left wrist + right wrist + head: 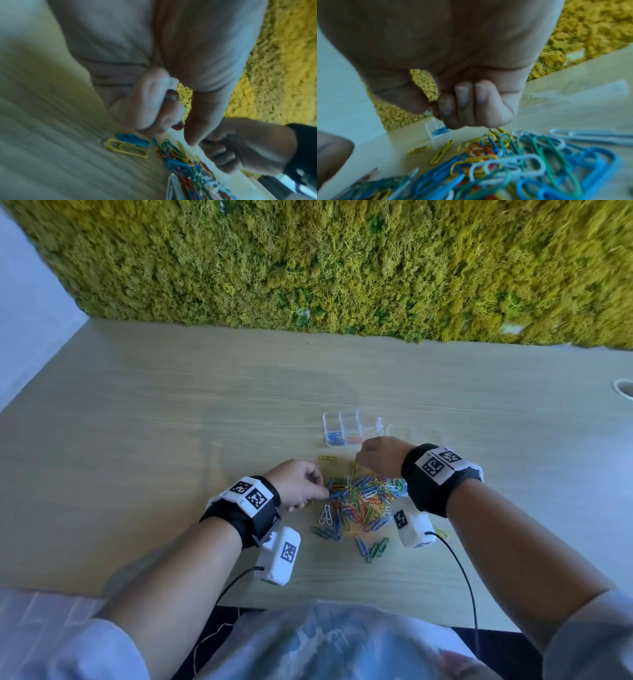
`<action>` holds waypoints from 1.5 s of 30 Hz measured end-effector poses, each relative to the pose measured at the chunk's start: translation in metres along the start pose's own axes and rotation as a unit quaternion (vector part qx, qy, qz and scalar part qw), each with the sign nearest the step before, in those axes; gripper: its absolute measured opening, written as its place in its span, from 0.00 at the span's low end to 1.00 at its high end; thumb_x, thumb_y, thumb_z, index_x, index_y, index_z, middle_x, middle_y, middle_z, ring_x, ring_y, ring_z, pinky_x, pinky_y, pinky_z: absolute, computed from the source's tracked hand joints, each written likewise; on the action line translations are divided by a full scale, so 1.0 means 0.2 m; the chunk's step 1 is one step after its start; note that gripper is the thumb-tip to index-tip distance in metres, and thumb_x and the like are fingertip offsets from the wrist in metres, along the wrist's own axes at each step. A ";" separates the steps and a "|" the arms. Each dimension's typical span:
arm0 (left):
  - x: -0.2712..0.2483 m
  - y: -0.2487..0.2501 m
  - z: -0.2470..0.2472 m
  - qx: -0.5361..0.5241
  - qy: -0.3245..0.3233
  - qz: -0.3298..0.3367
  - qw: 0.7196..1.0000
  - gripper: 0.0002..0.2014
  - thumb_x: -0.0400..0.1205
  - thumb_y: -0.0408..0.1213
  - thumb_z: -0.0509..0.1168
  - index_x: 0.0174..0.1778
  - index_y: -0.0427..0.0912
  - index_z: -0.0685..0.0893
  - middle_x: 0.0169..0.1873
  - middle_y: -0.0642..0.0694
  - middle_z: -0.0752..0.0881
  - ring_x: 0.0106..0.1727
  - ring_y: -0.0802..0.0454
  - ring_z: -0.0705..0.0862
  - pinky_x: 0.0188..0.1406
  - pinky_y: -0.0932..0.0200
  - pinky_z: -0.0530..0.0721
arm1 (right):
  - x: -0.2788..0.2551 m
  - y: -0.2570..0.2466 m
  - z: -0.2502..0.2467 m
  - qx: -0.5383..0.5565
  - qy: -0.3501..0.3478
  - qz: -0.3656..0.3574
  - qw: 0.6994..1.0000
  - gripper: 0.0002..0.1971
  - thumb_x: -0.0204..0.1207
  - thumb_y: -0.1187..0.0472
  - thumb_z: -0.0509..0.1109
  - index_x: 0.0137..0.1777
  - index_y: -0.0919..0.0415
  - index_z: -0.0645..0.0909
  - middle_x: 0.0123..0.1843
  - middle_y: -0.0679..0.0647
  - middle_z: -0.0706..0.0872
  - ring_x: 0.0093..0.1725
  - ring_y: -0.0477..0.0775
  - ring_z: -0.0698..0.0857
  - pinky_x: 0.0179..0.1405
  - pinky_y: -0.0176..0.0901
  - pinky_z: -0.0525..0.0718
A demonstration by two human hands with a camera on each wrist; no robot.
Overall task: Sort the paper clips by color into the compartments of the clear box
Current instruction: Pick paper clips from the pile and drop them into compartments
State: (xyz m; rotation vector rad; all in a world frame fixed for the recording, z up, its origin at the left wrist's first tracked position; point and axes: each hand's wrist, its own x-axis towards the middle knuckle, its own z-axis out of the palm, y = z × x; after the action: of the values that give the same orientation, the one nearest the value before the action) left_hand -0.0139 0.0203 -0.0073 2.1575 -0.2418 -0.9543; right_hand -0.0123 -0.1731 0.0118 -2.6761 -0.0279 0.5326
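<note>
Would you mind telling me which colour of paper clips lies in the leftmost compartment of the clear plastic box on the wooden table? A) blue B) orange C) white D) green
A: the head view shows blue paper clips at the bottom of the leftmost compartment of the clear plastic compartment box, and the right wrist view shows them there too.

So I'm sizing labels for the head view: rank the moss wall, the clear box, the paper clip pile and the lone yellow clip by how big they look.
1. moss wall, far the largest.
2. paper clip pile.
3. clear box, though it lies farther away and the right hand hides part.
4. yellow clip, smallest.
</note>
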 end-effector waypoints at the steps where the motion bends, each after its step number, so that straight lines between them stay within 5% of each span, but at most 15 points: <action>1: 0.00 0.01 0.00 0.034 0.003 0.013 0.999 0.09 0.76 0.35 0.72 0.36 0.45 0.78 0.22 0.51 0.76 0.20 0.56 0.71 0.16 0.68 0.69 | 0.01 0.02 0.01 0.078 0.013 -0.015 0.997 0.13 0.71 0.66 0.69 0.28 0.57 0.71 0.27 0.49 0.67 0.27 0.50 0.69 0.25 0.38 0.72; 4: 0.01 0.02 0.01 0.088 0.009 0.031 0.996 0.12 0.76 0.29 0.70 0.33 0.48 0.77 0.24 0.53 0.74 0.25 0.56 0.71 0.23 0.66 0.69 | -0.04 0.05 0.02 0.379 -0.090 0.112 0.914 0.17 0.74 0.66 0.50 0.23 0.56 0.59 0.21 0.54 0.61 0.19 0.47 0.55 0.21 0.35 0.53; 9: 0.01 0.00 0.01 0.150 -0.012 0.029 0.988 0.07 0.81 0.28 0.62 0.46 0.44 0.82 0.42 0.50 0.79 0.42 0.53 0.76 0.45 0.60 0.76 | -0.11 0.08 0.11 0.654 -0.092 0.039 0.749 0.17 0.67 0.63 0.46 0.19 0.59 0.68 0.16 0.53 0.66 0.15 0.46 0.58 0.20 0.35 0.51; 12: -0.01 0.00 0.02 0.201 0.009 0.019 0.979 0.03 0.80 0.38 0.66 0.47 0.45 0.83 0.43 0.51 0.78 0.47 0.52 0.76 0.47 0.60 0.75 | -0.13 0.06 0.15 0.686 -0.112 0.024 0.719 0.17 0.67 0.63 0.49 0.26 0.61 0.78 0.20 0.54 0.73 0.15 0.47 0.62 0.20 0.33 0.53; 15: -0.03 0.02 0.05 0.230 0.040 0.004 0.972 0.09 0.75 0.48 0.71 0.39 0.48 0.81 0.38 0.52 0.78 0.40 0.55 0.76 0.35 0.61 0.71 | -0.13 0.04 0.15 0.644 -0.104 0.060 0.755 0.16 0.75 0.62 0.52 0.36 0.62 0.81 0.24 0.53 0.75 0.17 0.46 0.62 0.19 0.32 0.54; 18: -0.03 0.05 0.09 0.248 0.060 -0.006 0.967 0.13 0.73 0.51 0.73 0.36 0.47 0.81 0.39 0.50 0.81 0.39 0.52 0.79 0.35 0.60 0.75 | -0.13 0.05 0.10 0.610 -0.069 0.089 0.784 0.13 0.82 0.62 0.57 0.39 0.63 0.79 0.22 0.51 0.72 0.17 0.45 0.63 0.16 0.32 0.55; 22: -0.04 0.07 0.12 0.300 0.081 -0.002 0.950 0.13 0.77 0.47 0.69 0.43 0.39 0.86 0.46 0.43 0.87 0.49 0.46 0.84 0.45 0.59 0.79 | -0.13 0.10 0.03 0.318 -0.008 0.085 0.944 0.09 0.79 0.59 0.68 0.45 0.63 0.86 0.26 0.49 0.74 0.23 0.47 0.70 0.19 0.36 0.67; 24: -0.04 0.07 0.13 0.304 0.085 -0.001 0.949 0.11 0.78 0.43 0.68 0.44 0.38 0.87 0.47 0.42 0.88 0.49 0.45 0.85 0.46 0.58 0.81 | -0.15 0.11 0.01 0.130 0.003 0.049 0.990 0.07 0.76 0.59 0.70 0.47 0.59 0.89 0.36 0.48 0.83 0.35 0.46 0.79 0.33 0.34 0.77; 28: -0.04 0.05 0.13 0.281 0.074 -0.013 0.957 0.09 0.75 0.39 0.68 0.40 0.36 0.89 0.42 0.42 0.89 0.47 0.46 0.87 0.45 0.57 0.83 | -0.19 0.07 0.03 -0.101 -0.056 -0.006 0.993 0.10 0.78 0.58 0.66 0.52 0.52 0.89 0.49 0.46 0.86 0.47 0.46 0.82 0.45 0.37 0.80; 33: -0.05 0.03 0.09 0.201 0.069 -0.015 0.977 0.08 0.75 0.43 0.70 0.33 0.43 0.85 0.47 0.43 0.89 0.45 0.50 0.85 0.39 0.61 0.77 | -0.18 0.05 0.05 -0.170 -0.064 -0.027 0.983 0.08 0.77 0.57 0.65 0.48 0.51 0.86 0.53 0.48 0.88 0.50 0.50 0.85 0.42 0.39 0.82; 37: -0.08 0.04 0.05 -0.074 0.015 -0.017 0.997 0.12 0.79 0.37 0.61 0.29 0.45 0.71 0.28 0.50 0.73 0.26 0.55 0.71 0.27 0.62 0.73 | -0.19 0.03 0.06 -0.216 -0.062 -0.016 0.974 0.11 0.78 0.52 0.63 0.51 0.54 0.85 0.51 0.52 0.87 0.48 0.54 0.86 0.42 0.42 0.85; 40: -0.08 0.02 0.05 -0.362 -0.005 0.006 0.932 0.14 0.74 0.25 0.55 0.26 0.43 0.63 0.25 0.49 0.63 0.19 0.58 0.63 0.19 0.63 0.70 | -0.20 0.03 0.06 -0.220 -0.056 -0.010 0.974 0.12 0.77 0.50 0.62 0.51 0.55 0.83 0.47 0.52 0.85 0.47 0.55 0.85 0.40 0.43 0.84; 45: -0.06 -0.03 0.06 -0.475 -0.005 0.069 0.877 0.19 0.67 0.21 0.58 0.16 0.47 0.63 0.16 0.51 0.61 0.18 0.57 0.61 0.18 0.63 0.73 | -0.16 0.09 0.07 -0.005 -0.013 0.019 1.000 0.11 0.76 0.57 0.62 0.33 0.58 0.74 0.30 0.50 0.77 0.29 0.50 0.74 0.30 0.41 0.74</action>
State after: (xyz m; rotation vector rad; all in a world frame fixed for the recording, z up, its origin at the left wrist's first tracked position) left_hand -0.0310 0.0230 -0.0102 1.2063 0.0736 -0.7651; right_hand -0.0484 -0.1881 0.0045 -2.6848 0.0124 0.5806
